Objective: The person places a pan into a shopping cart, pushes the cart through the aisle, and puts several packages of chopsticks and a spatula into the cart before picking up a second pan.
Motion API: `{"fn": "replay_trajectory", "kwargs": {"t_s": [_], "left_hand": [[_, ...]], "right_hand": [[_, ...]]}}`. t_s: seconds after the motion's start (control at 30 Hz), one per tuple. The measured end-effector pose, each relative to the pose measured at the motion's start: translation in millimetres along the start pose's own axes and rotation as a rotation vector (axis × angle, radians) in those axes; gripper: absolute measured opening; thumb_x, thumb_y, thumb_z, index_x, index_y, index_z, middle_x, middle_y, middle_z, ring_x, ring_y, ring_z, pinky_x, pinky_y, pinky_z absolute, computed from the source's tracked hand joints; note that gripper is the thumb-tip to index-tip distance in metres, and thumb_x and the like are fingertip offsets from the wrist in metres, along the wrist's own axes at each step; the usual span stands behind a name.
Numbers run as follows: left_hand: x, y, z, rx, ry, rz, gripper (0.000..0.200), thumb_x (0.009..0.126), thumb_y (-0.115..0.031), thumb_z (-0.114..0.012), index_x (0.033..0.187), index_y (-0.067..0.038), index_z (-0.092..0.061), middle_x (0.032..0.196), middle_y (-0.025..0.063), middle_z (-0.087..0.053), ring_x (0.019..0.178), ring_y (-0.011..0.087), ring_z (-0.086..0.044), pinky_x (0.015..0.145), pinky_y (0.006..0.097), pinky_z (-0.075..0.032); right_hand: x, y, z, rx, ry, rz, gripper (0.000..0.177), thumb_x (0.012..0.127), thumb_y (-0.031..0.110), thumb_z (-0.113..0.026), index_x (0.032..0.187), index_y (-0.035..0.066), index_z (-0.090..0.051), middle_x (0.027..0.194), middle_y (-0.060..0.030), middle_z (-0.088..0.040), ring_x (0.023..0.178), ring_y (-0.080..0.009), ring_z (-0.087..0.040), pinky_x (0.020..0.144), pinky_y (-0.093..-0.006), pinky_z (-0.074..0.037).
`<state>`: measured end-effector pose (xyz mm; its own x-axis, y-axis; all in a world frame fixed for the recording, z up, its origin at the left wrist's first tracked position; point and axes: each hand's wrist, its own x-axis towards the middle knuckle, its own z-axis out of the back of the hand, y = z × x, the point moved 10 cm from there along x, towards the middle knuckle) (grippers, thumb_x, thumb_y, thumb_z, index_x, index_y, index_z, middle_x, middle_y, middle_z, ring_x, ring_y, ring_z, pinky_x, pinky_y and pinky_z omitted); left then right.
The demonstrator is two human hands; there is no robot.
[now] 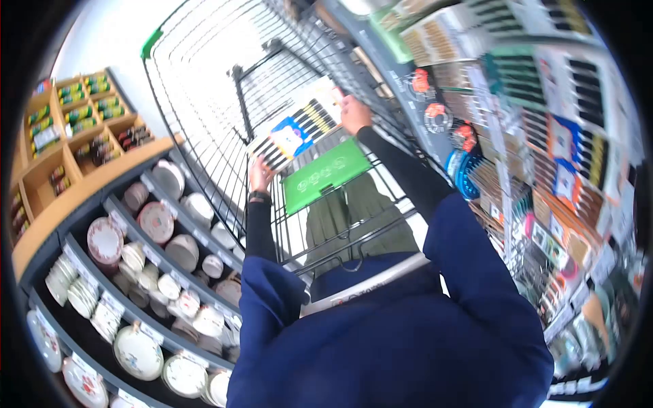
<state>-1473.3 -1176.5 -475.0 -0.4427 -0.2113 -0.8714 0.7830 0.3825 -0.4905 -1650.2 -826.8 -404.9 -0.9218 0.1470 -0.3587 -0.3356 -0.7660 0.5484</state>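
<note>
A flat pack of chopsticks (pixel 317 120) with a blue and white label is held between my two hands, tilted, over the shopping cart (pixel 197 102). At its lower left end, the fingers of my left hand (pixel 258 175) are closed on the edge. My right hand (pixel 355 115) grips the upper right end, partly hiding that corner. Just below the pack is the cart's green plastic flap (pixel 326 175), with white printing on it. Black wire mesh forms the cart's sides.
Grey shelves on the left carry stacked bowls and plates (pixel 138 352). Above them stands a wooden rack (pixel 75 136) with small packaged goods. Hanging on the right are similar chopstick packs (pixel 568 178), blurred in part, and a blue round item (pixel 461 170).
</note>
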Motion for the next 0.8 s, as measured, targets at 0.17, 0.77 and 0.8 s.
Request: {"fn": "replay_trajectory", "kwargs": {"t_s": [0.17, 0.77, 0.8], "left_hand": [[-69, -37, -7, 0.002, 0.041, -0.060, 0.065, 0.087, -0.056, -0.061, 0.135, -0.015, -0.049, 0.131, 0.0055, -0.054, 0.121, 0.0266, -0.051, 0.094, 0.0498, -0.042], [-320, -154, -272, 0.188, 0.739, -0.665, 0.056, 0.097, -0.020, -0.061, 0.142, 0.003, -0.038, 0.130, 0.0116, -0.054, 0.116, 0.0176, -0.055, 0.098, 0.0304, -0.044], [-345, -161, -282, 0.252, 0.722, -0.650, 0.054, 0.097, -0.019, -0.061, 0.141, 0.004, -0.039, 0.128, 0.0116, -0.055, 0.112, 0.0171, -0.057, 0.093, 0.0292, -0.046]], "right_hand": [[-73, 62, 93, 0.296, -0.073, 0.068, 0.012, 0.087, 0.010, -0.057, 0.099, 0.010, -0.056, 0.087, -0.0178, -0.066, 0.087, -0.0370, -0.066, 0.075, -0.0455, -0.051], [-326, 28, 421, 0.934, -0.567, 0.060, 0.031, 0.094, -0.005, -0.049, 0.123, 0.004, -0.049, 0.118, -0.0092, -0.063, 0.111, -0.0147, -0.059, 0.092, -0.0290, -0.047], [-334, 23, 427, 1.004, -0.568, 0.013, 0.033, 0.094, -0.004, -0.048, 0.126, 0.005, -0.048, 0.121, -0.0090, -0.062, 0.113, -0.0148, -0.058, 0.093, -0.0297, -0.047]]}}
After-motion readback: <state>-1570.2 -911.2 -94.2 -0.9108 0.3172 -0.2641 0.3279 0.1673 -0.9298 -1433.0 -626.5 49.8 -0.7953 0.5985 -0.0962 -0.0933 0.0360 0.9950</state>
